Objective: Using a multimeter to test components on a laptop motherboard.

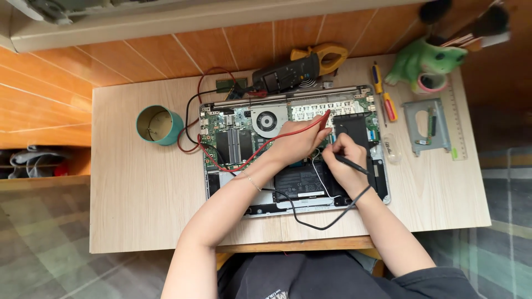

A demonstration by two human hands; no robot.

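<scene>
Opened laptop [293, 149] lies mid-desk [138, 210], board bare. Left hand [296, 143] pinches red probe [321, 120]; right hand [343, 160] grips black probe [349, 164] by battery [302, 182]. Risk, I judge: tip slips, bridges contacts, shorts board; trailing leads snag clamp meter [293, 72].

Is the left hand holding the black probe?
No, the left hand holds the red probe over the opened laptop, while the right hand holds the black probe.

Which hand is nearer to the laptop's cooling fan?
Left. The left hand, holding the red probe, sits just right of the cooling fan; the right hand, holding the black probe, is farther right, lower.
</scene>
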